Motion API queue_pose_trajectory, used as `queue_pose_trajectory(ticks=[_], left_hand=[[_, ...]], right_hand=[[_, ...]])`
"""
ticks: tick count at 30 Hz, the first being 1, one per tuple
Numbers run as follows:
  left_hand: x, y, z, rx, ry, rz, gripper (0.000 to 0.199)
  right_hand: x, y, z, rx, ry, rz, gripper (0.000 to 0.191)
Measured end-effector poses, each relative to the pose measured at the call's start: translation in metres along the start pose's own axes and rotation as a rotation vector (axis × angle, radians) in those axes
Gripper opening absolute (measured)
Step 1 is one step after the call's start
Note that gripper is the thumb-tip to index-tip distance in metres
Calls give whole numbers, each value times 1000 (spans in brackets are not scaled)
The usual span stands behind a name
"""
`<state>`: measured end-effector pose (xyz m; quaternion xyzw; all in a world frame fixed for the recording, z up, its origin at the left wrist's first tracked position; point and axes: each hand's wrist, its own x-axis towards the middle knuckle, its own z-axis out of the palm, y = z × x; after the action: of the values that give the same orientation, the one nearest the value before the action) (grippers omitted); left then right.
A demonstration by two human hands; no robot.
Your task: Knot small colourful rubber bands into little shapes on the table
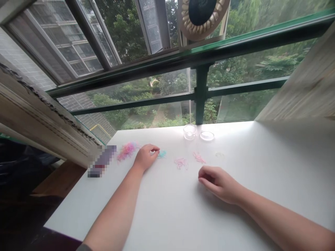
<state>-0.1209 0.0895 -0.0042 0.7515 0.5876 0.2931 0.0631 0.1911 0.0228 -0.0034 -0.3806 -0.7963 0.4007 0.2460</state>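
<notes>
My left hand (147,156) is over the white table with thumb and index finger pinched at the edge of a small turquoise pile (162,153); anything between the fingertips is too small to make out. To its left lies a larger heap of pink and multicoloured pieces (127,150). My right hand (215,181) has its fingers curled together near the table, and what it holds, if anything, is hidden. Beyond it are a pink pile (199,157), a paler pink pile (181,163) and a faint whitish pile (219,154).
A clear round container (190,132) stands at the back of the table (167,209), beside a clear round lid or dish (207,135). A pixelated dark object (102,162) lies at the left edge. Windows with green bars rise behind.
</notes>
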Motion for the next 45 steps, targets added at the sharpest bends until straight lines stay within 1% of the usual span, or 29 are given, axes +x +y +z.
queue_pose_trajectory(ticks=[17,45], left_hand=[[0,4,-2,6,-1,33,13],[1,5,-2,4,8,43,12]], right_hand=[[0,0,0,5,7,-14,12],[0,-1,0,-7,10,-21,12]])
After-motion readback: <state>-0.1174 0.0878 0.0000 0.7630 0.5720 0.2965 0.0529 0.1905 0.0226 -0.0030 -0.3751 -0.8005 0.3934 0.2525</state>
